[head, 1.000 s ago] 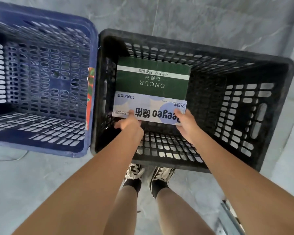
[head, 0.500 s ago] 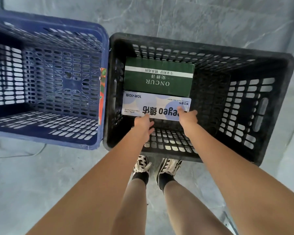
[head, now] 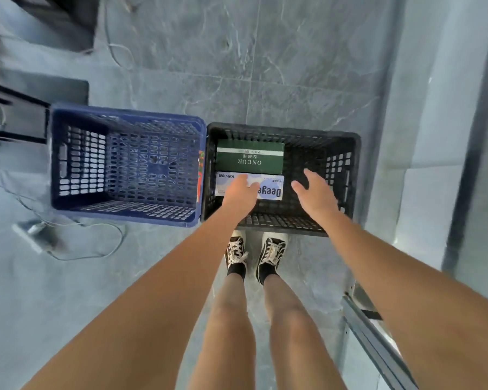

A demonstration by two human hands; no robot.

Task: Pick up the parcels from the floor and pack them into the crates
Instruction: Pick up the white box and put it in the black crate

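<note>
A black crate [head: 350, 153] stands on the grey floor in front of my feet. Two parcels lie flat in its left half: a green box marked ONCUR [head: 250, 160] at the far side and a white and blue box marked Deeyeo [head: 272, 190] nearer me. My left hand [head: 241, 192] hovers over the white box, fingers loosely curled, holding nothing. My right hand [head: 314, 192] is open above the crate's bare right half, fingers spread. A blue crate [head: 124, 119] with nothing in it stands against the black crate's left side.
Cables [head: 96, 243] and a small grey adapter [head: 34, 235] lie on the floor left of my feet. Dark furniture legs [head: 14, 119] stand at the far left. A metal rail [head: 378, 342] runs along the floor at the lower right, beside a pale wall [head: 434, 136].
Both hands have let go of the white and blue box, which now rests in the black crate. My head has risen, so the crates look smaller and more floor shows.
</note>
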